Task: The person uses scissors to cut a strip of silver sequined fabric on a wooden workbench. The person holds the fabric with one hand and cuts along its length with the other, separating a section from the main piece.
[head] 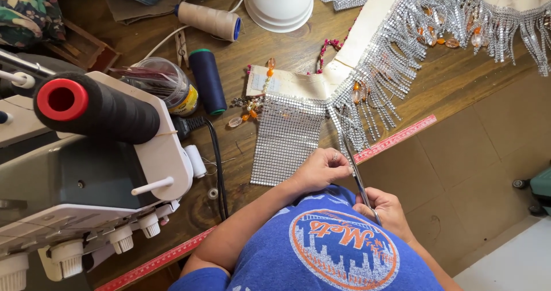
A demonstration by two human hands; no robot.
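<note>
the left hand [321, 169] is closed in a pinch on the lower right edge of a rectangular panel of silver rhinestone mesh [285, 139], which lies flat on the wooden surface [453, 78] and reaches down to its near edge. the right hand [385, 208] is clenched around the handles of a pair of scissors [357, 176], held just off the surface edge; the thin blades point up toward the mesh and the left hand's fingertips. above the mesh, a cream fabric band with silver rhinestone fringe [396, 61] and orange beads runs off to the upper right. a red measuring tape [396, 137] is fixed along the surface edge. to the left stand a sewing machine [86, 176] carrying a black thread cone [97, 108], a navy thread spool [208, 81] lying beside a jar [166, 84], and a beige thread spool [209, 20].
</note>
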